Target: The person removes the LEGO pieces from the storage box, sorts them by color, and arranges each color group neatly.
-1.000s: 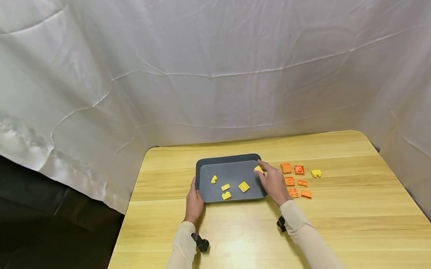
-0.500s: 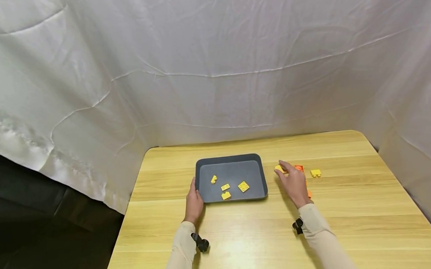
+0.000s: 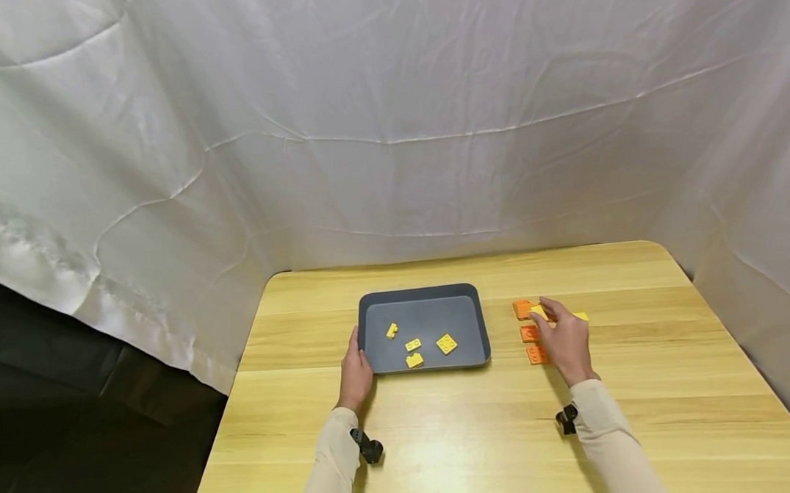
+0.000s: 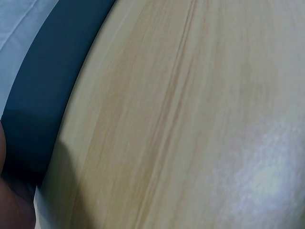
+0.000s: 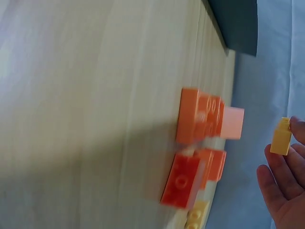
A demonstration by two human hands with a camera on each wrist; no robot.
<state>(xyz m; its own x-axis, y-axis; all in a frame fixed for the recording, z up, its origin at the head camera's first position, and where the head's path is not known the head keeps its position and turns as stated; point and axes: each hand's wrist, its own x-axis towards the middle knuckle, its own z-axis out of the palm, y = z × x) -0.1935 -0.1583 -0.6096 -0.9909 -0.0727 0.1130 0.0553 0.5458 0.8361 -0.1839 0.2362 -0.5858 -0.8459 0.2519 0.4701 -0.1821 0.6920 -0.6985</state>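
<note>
My right hand pinches a small yellow toy brick between thumb and fingertips, held up above the orange bricks on the right of the table. My left hand grips the lower left side of a dark grey tray; in the left wrist view only a bit of that hand shows beside the tray's wall. Inside the tray lie several yellow bricks, among them a square four-stud one. Some orange bricks are hidden behind my right hand in the head view.
Another yellow brick lies just right of my right hand, partly covered by it. The orange bricks stand in two rows in the right wrist view. A pale curtain hangs behind the wooden table's far edge.
My right hand has carried the yellow brick rightward from the tray's upper right corner, out over the orange bricks. The left hand and the tray have stayed in place.
</note>
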